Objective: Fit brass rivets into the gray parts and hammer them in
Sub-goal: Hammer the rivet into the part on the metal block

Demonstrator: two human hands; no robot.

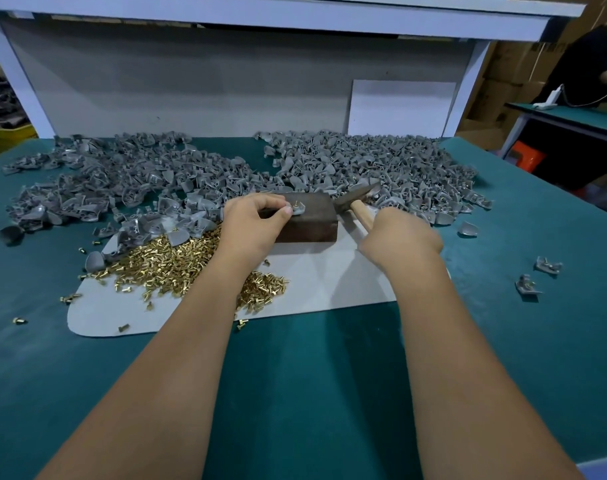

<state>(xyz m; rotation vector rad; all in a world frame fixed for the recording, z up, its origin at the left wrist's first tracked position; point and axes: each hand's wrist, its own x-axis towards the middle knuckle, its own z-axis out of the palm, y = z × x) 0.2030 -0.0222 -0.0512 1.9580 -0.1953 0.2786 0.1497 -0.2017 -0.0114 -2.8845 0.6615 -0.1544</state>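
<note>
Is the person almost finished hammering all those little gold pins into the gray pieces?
Not nearly. Two gray parts with rivets fitted lie apart on the right, so a few look done. Right now the left hand holds a gray part with a brass rivet on the dark block, while the right hand grips the hammer. Big heaps of gray parts and a pile of loose rivets remain.

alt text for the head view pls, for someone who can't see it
The left hand pinches a gray part with a brass rivet on a dark block, while the right hand grips a hammer beside it. Loose rivets and heaps of gray parts cover the green table.
</note>
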